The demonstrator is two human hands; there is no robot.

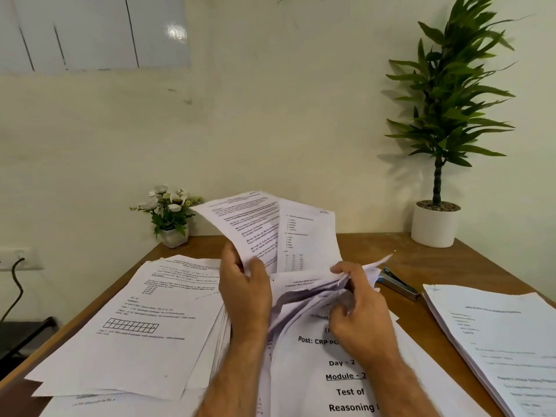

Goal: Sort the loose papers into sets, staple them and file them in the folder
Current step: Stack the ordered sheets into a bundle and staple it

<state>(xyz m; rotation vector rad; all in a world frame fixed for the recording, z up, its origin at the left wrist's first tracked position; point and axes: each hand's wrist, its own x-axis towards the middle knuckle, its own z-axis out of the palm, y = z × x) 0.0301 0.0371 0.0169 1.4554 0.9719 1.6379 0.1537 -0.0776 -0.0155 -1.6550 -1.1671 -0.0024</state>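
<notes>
Left hand (244,291): grips lifted sheets (255,227) by their bottom edge.
Right hand (359,299): pinches crumpled pages (313,288).
Stapler (398,284): near the right pile (493,332).

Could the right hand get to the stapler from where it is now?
Probably yes. The stapler lies in the open on the desk, just right of the right hand, with nothing between them. But that hand grips a bundle of papers, so it must let go first.

right stack (496,341): print blurred, cut by edge | cover sheet (346,386): title partly hidden by right hand (361,308)
</notes>
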